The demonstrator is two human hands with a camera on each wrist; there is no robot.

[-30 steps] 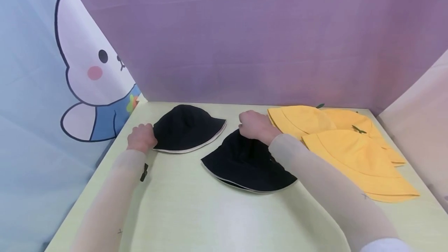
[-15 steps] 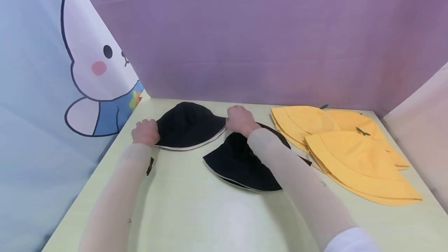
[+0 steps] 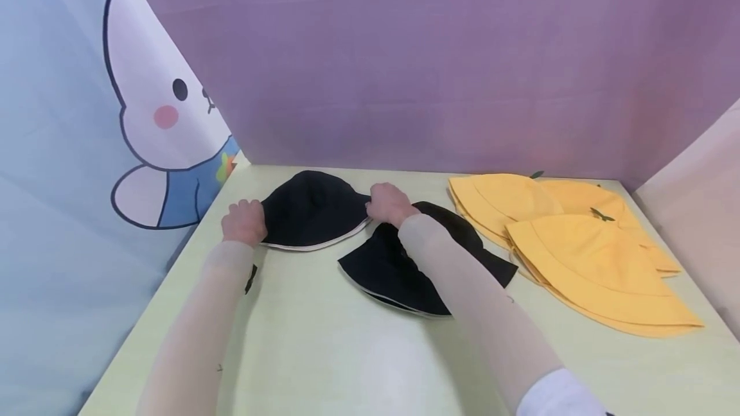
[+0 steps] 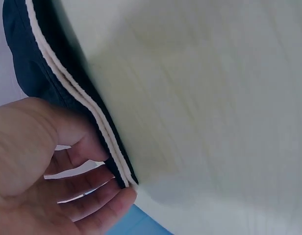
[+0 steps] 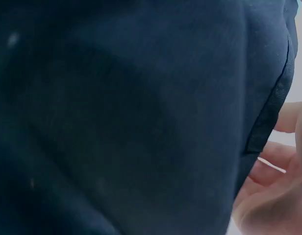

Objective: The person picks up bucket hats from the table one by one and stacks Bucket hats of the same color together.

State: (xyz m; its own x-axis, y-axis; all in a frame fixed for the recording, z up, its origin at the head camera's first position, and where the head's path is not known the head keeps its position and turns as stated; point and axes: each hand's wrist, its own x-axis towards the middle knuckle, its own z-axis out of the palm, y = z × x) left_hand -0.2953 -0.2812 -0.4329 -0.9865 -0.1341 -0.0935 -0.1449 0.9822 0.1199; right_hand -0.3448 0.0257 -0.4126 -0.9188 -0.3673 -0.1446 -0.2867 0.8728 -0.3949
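A folded dark navy bucket hat [image 3: 312, 210] with pale piping along its brim lies at the back left of the table. My left hand [image 3: 245, 222] pinches its left brim corner. In the left wrist view, the thumb and fingers meet on the doubled brim [image 4: 85, 95]. At the opposite brim corner, my right hand [image 3: 390, 204] grips the same hat with curled fingers. Dark fabric of a second navy hat [image 3: 393, 271] shows on both sides of my right forearm, which crosses over it. Dark cloth [image 5: 141, 117] fills most of the right wrist view, hiding the fingertips there.
Several yellow bucket hats [image 3: 595, 262] with small green leaf tips overlap at the right of the pale table [image 3: 324, 339]. A purple cloth wall [image 3: 405, 69] rises behind the table. On the left hangs a blue cloth [image 3: 52, 210] with a cartoon rabbit.
My right hand has moved left from the nearer navy hat to the right brim corner of the back-left one. My left hand has kept its hold. The view has shifted slightly.
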